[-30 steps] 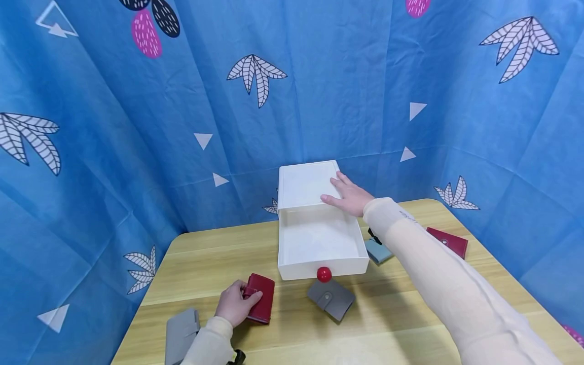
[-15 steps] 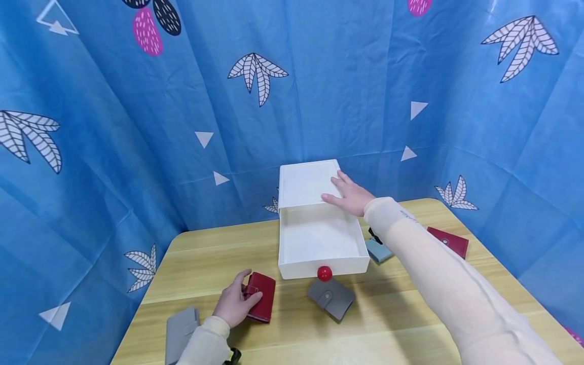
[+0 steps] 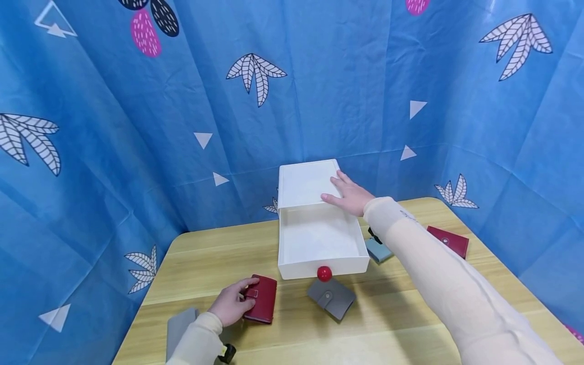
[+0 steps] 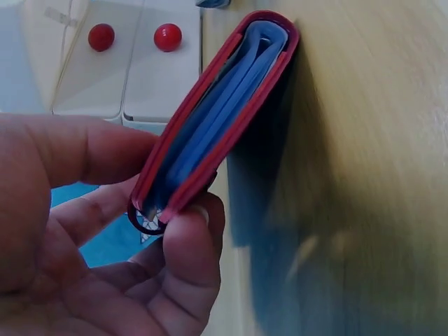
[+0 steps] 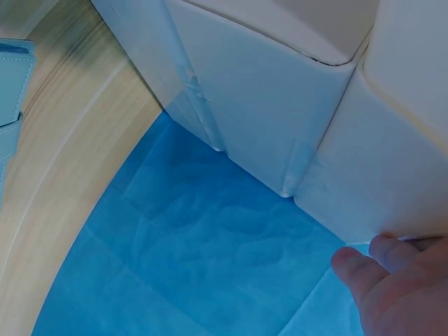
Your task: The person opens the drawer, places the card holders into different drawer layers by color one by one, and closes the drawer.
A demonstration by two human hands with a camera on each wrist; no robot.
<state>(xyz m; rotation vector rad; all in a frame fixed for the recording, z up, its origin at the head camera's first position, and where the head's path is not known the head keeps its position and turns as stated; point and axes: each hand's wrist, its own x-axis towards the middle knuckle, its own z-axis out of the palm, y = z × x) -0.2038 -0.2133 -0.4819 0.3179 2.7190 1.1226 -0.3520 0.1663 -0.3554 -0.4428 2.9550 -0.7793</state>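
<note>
Red card wallet (image 3: 265, 301) is pinched by one edge in the left hand (image 3: 229, 304), left of the pulled-out white drawer (image 3: 298, 269); drawer casing (image 3: 304, 183) is touched, presumably for steadiness, by the right hand (image 3: 352, 197), fingers extended.

Red wallet (image 4: 225, 126) — in the left hand (image 4: 91, 294)

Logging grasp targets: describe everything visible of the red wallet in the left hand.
The red wallet looks like leather, folded over, with a strap on its left side and bluish inner layers showing along one edge. The left hand pinches it, seemingly above the table, left of the open white drawer.
</note>
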